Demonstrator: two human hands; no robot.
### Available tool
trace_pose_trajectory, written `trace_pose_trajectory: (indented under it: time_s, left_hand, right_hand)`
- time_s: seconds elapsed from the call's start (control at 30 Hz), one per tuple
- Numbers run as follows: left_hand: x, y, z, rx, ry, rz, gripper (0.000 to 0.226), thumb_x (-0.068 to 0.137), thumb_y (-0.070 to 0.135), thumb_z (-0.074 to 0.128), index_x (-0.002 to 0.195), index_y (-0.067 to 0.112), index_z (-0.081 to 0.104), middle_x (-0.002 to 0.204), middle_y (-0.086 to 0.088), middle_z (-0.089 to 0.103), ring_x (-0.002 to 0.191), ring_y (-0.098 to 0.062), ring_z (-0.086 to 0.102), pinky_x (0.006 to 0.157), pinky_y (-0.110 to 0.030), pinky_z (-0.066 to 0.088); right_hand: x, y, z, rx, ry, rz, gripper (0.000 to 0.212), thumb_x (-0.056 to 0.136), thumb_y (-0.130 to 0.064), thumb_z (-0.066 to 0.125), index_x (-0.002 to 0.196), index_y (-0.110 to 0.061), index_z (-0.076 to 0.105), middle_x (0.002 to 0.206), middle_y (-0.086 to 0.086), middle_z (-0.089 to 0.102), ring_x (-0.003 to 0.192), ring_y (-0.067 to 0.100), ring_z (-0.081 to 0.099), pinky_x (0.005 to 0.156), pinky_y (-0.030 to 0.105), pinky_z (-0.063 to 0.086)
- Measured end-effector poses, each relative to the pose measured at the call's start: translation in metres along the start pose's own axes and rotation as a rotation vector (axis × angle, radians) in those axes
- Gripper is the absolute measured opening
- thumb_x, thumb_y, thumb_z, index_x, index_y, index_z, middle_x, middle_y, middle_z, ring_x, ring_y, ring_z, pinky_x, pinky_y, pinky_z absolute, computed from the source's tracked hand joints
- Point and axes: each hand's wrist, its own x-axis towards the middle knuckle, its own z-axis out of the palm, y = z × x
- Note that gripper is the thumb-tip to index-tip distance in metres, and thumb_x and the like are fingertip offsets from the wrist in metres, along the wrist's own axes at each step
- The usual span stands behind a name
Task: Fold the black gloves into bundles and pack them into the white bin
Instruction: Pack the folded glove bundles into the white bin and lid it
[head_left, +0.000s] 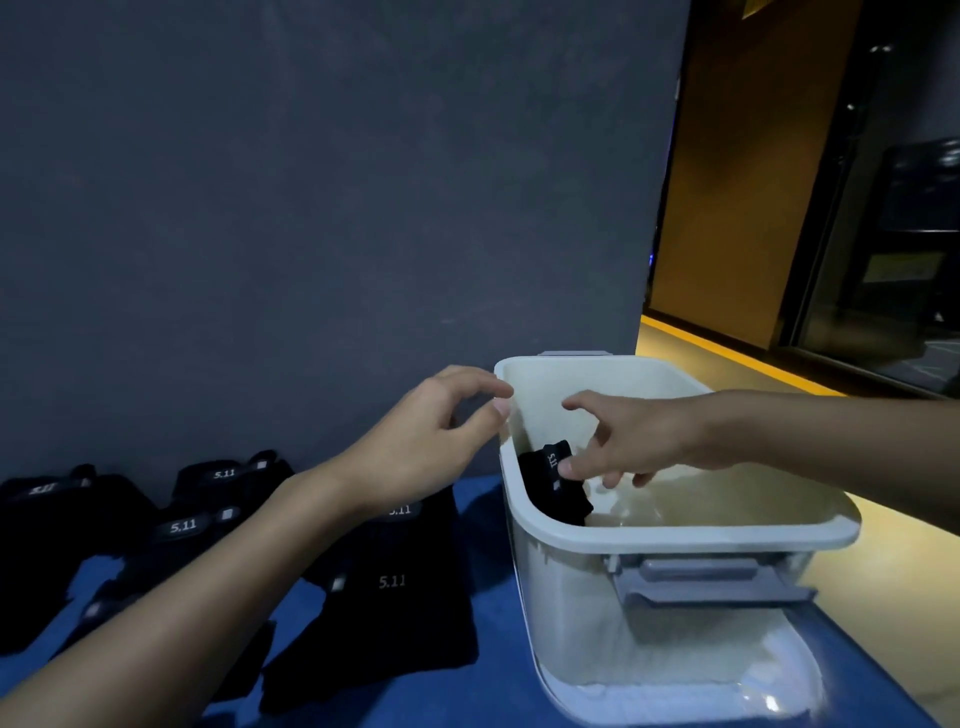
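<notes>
The white bin (675, 538) stands on the blue table at the right. A folded black glove bundle (550, 488) leans against its inner left wall. My right hand (623, 441) reaches into the bin from the right with fingers spread, and its thumb tip is at the bundle's upper edge; nothing is gripped. My left hand (431, 436) hovers just outside the bin's left rim with loosely curved fingers, holding nothing. Several unfolded black gloves (395, 597) marked "5.11" lie flat on the table to the left, partly hidden by my left forearm.
The blue table (493, 675) carries everything, and a dark grey wall (311, 208) rises right behind it. The bin has a grey latch handle (701, 582) on its near side. To the right, past the table, lies a lit yellowish floor and a dark doorway.
</notes>
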Motion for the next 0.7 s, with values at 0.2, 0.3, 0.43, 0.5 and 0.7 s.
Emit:
trace_pose_trajectory:
  time_s: [0.2, 0.3, 0.43, 0.5, 0.7]
  left_hand:
    - [-0.047, 0.015, -0.037, 0.071, 0.079, -0.062, 0.016, 0.098, 0.026, 0.059, 0.108, 0.033, 0.069, 0.11, 0.014, 0.068, 0.096, 0.0, 0.067, 0.089, -0.024, 0.052]
    - [-0.08, 0.018, -0.056, 0.104, 0.104, -0.113, 0.016, 0.097, 0.025, 0.059, 0.108, 0.031, 0.07, 0.092, 0.017, 0.07, 0.073, -0.004, 0.067, 0.066, -0.021, 0.051]
    - [-0.124, 0.015, -0.076, 0.175, 0.183, -0.149, 0.016, 0.097, 0.025, 0.061, 0.109, 0.027, 0.072, 0.099, 0.01, 0.072, 0.084, -0.006, 0.07, 0.077, -0.02, 0.054]
    - [-0.145, 0.011, -0.081, 0.191, 0.199, -0.172, 0.015, 0.096, 0.02, 0.062, 0.106, 0.025, 0.072, 0.096, 0.01, 0.073, 0.08, 0.004, 0.066, 0.07, -0.01, 0.047]
    - [-0.202, -0.013, -0.097, 0.282, 0.305, -0.248, 0.019, 0.093, 0.02, 0.066, 0.106, 0.034, 0.068, 0.105, 0.025, 0.066, 0.1, 0.016, 0.057, 0.083, 0.0, 0.037]
  right_hand:
    - [-0.038, -0.045, 0.003, 0.064, 0.161, -0.211, 0.037, 0.09, -0.037, 0.064, 0.124, -0.024, 0.056, 0.098, 0.003, 0.066, 0.084, 0.013, 0.059, 0.07, 0.023, 0.046]
    - [-0.051, -0.073, 0.019, 0.126, 0.214, -0.371, 0.018, 0.089, -0.031, 0.067, 0.103, -0.02, 0.069, 0.089, -0.005, 0.065, 0.077, 0.007, 0.057, 0.066, 0.015, 0.044]
    - [-0.063, -0.11, 0.04, 0.168, 0.293, -0.517, 0.011, 0.088, -0.021, 0.069, 0.096, -0.014, 0.073, 0.078, -0.01, 0.063, 0.065, -0.001, 0.053, 0.058, 0.007, 0.04]
    - [-0.068, -0.125, 0.055, 0.168, 0.282, -0.549, 0.011, 0.087, -0.02, 0.069, 0.095, -0.014, 0.073, 0.077, -0.007, 0.065, 0.069, 0.003, 0.055, 0.065, 0.015, 0.042]
    - [-0.069, -0.153, 0.118, 0.137, 0.045, -0.6, 0.014, 0.087, -0.025, 0.069, 0.098, -0.015, 0.072, 0.084, -0.004, 0.069, 0.073, 0.006, 0.059, 0.07, 0.021, 0.049]
